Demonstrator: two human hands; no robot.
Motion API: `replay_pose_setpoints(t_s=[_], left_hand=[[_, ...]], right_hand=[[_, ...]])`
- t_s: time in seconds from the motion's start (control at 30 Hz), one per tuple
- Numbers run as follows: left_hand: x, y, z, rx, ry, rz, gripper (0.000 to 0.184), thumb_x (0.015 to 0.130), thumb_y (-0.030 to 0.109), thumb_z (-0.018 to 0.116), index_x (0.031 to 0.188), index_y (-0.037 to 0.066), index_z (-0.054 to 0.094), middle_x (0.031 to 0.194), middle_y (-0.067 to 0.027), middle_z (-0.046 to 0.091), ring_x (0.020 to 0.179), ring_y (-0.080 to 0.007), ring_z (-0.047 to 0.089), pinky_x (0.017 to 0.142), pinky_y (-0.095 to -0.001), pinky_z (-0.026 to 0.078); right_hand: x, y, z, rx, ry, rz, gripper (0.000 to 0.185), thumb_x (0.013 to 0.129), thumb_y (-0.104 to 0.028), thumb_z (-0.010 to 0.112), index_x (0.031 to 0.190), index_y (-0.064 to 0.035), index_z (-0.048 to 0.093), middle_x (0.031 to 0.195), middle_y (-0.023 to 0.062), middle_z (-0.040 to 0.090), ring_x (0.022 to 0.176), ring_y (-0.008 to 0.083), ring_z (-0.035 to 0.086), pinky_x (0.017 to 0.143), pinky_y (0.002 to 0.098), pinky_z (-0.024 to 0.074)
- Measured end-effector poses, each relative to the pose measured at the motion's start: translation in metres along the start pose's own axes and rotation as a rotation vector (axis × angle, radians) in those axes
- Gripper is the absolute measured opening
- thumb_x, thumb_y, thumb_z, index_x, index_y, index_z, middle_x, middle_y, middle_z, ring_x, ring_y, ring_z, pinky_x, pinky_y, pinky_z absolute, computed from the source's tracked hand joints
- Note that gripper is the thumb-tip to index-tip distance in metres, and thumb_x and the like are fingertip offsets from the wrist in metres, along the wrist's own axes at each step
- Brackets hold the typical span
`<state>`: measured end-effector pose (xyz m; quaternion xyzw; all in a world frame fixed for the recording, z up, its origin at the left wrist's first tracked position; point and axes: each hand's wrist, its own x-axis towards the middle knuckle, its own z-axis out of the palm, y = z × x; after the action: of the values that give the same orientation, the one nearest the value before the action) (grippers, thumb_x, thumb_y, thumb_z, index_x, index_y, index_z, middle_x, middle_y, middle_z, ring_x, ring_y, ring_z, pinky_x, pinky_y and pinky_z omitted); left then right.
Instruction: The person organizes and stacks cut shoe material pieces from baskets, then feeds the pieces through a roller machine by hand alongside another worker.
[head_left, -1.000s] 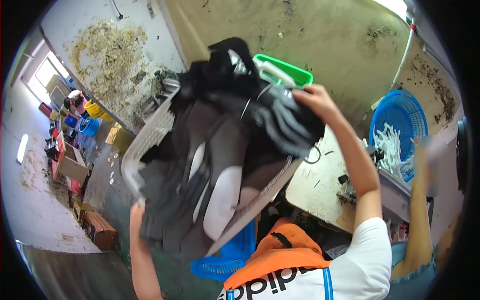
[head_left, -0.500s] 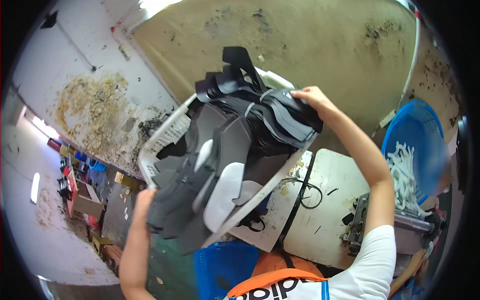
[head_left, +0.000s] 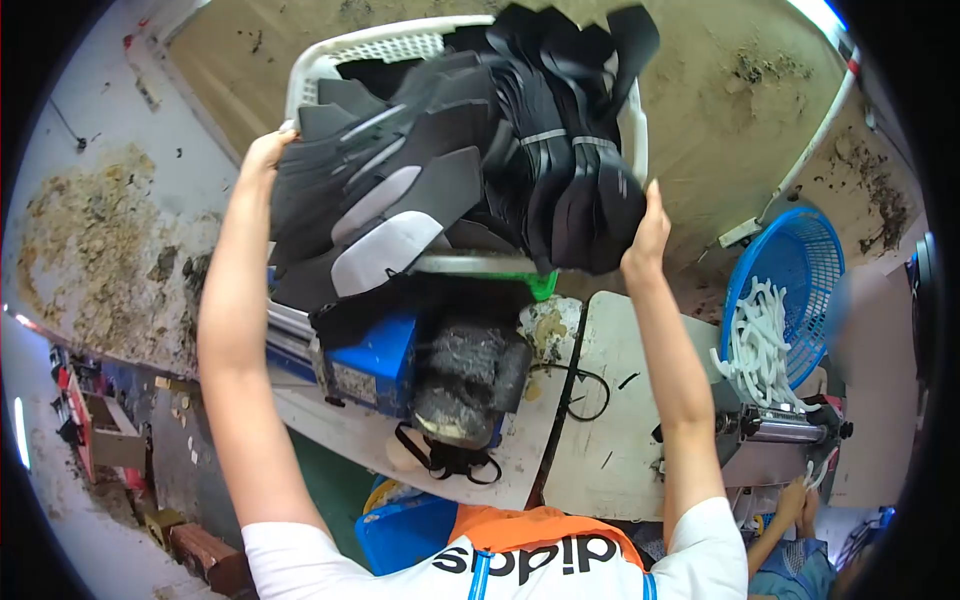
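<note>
Upper garment: one white shirt [head_left: 395, 577], short-sleeved, its chest marked with large black lettering [head_left: 527, 560], which stood upside down in the head view and was legible as "didas", the rest covered by orange cloth [head_left: 540, 523]. To either side of the lettering were the left sleeve [head_left: 287, 555] and right sleeve [head_left: 712, 545], both plain white, above bare forearms. Overlying piece: the apron-like orange cloth, adjoining the lettering, with two narrow blue straps [head_left: 480, 575], one crossing the lettering near its last letters, the other beside its opposite end.
</note>
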<state>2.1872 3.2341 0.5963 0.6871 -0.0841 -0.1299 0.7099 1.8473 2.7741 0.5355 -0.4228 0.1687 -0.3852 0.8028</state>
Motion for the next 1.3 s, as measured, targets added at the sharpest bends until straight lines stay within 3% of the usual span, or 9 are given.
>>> replay_pose_setpoints(t_s=[0.1,0.53,0.6,0.7,0.8,1.0,1.07,1.2,1.3], left_hand=[[0.053,-0.052,0.026,0.349,0.098,0.166,0.016,0.072,0.015,0.069,0.079,0.001,0.069,0.075,-0.0031,0.064,0.069,-0.0126,0.056,0.065,-0.0287,0.044],[0.105,-0.195,0.047,0.791,-0.006,0.101,0.035,0.086,0.024,0.063,0.112,0.0,0.062,0.096,-0.0063,0.065,0.091,-0.0144,0.057,0.084,-0.0279,0.043],[0.037,-0.135,0.105,1.208,0.412,0.595,0.044,0.087,0.024,0.06,0.123,0.0,0.054,0.124,-0.0168,0.054,0.116,-0.0259,0.05,0.1,-0.0352,0.037],[-0.139,-0.037,0.189,0.882,-0.733,0.694,0.085,0.064,0.039,0.077,0.136,0.008,0.043,0.142,-0.0193,0.035,0.134,-0.037,0.029,0.111,-0.0434,0.023],[-0.245,-0.079,0.222,1.13,-1.358,0.782,0.097,0.055,0.047,0.081,0.139,0.023,0.039,0.149,-0.0147,0.023,0.135,-0.0464,0.019,0.102,-0.0674,0.023],[-0.234,-0.098,0.22,1.105,-1.104,0.937,0.012,0.077,0.012,0.057,0.088,0.008,0.057,0.1,-0.0098,0.058,0.117,-0.0357,0.047,0.099,-0.046,0.04],[-0.215,-0.083,0.218,0.778,-1.183,0.681,0.013,0.074,0.003,0.062,0.086,0.005,0.056,0.088,-0.0111,0.059,0.101,-0.0321,0.057,0.085,-0.0413,0.048],[-0.178,-0.035,0.184,0.014,-0.492,0.394,0.008,0.086,0.001,0.06,0.093,0.002,0.057,0.095,-0.0078,0.063,0.087,-0.0155,0.06,0.076,-0.0275,0.05],[-0.159,-0.006,0.191,-0.294,-0.195,0.145,0.006,0.095,0.009,0.048,0.095,0.004,0.051,0.092,-0.0139,0.063,0.083,-0.0202,0.062,0.077,-0.0323,0.052]], right_hand=[[0.0,0.047,-0.037,-0.004,0.11,0.014,0.037,0.094,-0.033,0.052,0.1,0.0027,0.062,0.094,0.0076,0.065,0.082,0.0155,0.063,0.075,0.0281,0.0508],[-0.009,0.112,-0.088,-0.463,0.276,0.005,0.034,0.09,-0.033,0.062,0.082,0.0001,0.062,0.073,-0.0023,0.056,0.066,0.0049,0.047,0.061,0.0202,0.0401],[-0.011,0.111,-0.088,-0.53,0.292,-0.006,0.035,0.089,-0.033,0.063,0.079,0.0002,0.061,0.071,-0.003,0.054,0.065,0.0042,0.044,0.059,0.0199,0.038],[-0.007,0.112,-0.087,-0.582,0.326,-0.001,0.035,0.09,-0.033,0.062,0.077,0.0001,0.06,0.071,-0.0028,0.054,0.065,0.0042,0.044,0.059,0.021,0.0375],[-0.01,0.108,-0.084,-0.514,0.282,0.02,0.035,0.09,-0.033,0.062,0.077,-0.0001,0.061,0.07,-0.0032,0.053,0.065,0.0041,0.044,0.059,0.0212,0.0374],[-0.005,0.112,-0.088,-0.374,0.302,0.096,0.033,0.088,-0.032,0.065,0.079,-0.0013,0.061,0.069,-0.004,0.054,0.063,0.0037,0.045,0.057,0.021,0.0371],[-0.002,0.108,-0.083,-0.339,0.288,0.129,0.033,0.088,-0.032,0.065,0.079,-0.0011,0.061,0.071,-0.0033,0.055,0.063,0.0041,0.045,0.057,0.0213,0.0378],[0.004,0.112,-0.091,-0.36,0.275,0.128,0.033,0.087,-0.033,0.066,0.08,-0.0005,0.062,0.073,-0.0015,0.058,0.063,0.0056,0.047,0.058,0.0221,0.0395],[-0.002,0.117,-0.097,-0.377,0.315,0.137,0.034,0.086,-0.033,0.067,0.08,-0.0003,0.061,0.074,-0.0009,0.058,0.064,0.0062,0.048,0.059,0.0223,0.0401]])
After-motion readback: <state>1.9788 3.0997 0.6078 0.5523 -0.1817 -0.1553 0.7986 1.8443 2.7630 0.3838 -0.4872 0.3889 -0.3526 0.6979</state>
